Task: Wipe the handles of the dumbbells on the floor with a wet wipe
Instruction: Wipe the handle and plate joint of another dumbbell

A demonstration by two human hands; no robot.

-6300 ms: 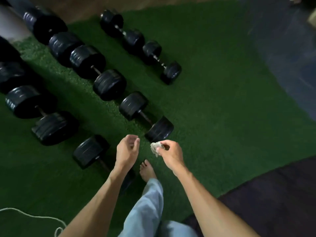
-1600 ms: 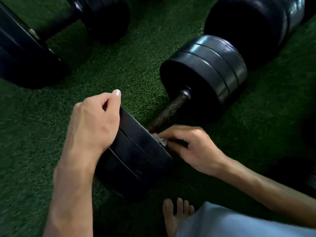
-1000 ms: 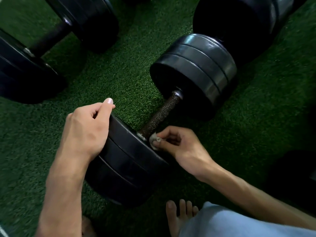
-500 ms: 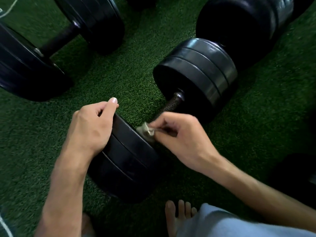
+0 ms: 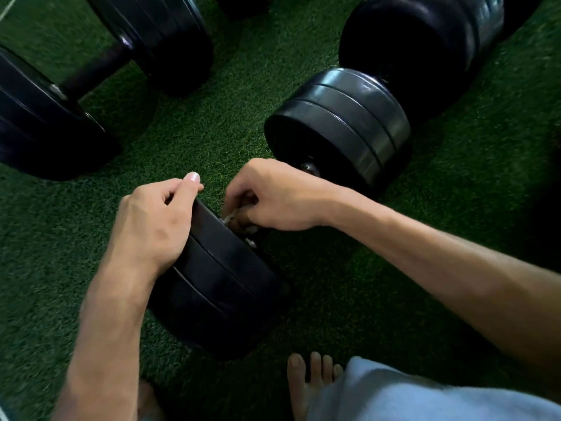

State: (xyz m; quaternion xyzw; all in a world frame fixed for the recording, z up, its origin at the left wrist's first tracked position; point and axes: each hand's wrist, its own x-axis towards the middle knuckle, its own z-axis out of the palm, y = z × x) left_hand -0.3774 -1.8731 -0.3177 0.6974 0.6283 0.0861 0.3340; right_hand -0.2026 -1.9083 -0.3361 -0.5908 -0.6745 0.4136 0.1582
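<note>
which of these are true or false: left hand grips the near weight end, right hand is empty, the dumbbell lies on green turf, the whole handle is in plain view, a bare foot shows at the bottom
1. The left hand grips the near weight end of the dumbbell. True.
2. The right hand is empty. False: its fingers are curled over the handle, with a crumpled wet wipe under them.
3. The dumbbell lies on green turf. True.
4. The whole handle is in plain view. False: the right hand covers most of it; only a bit of metal shows by the far weight end.
5. A bare foot shows at the bottom. True.
</note>
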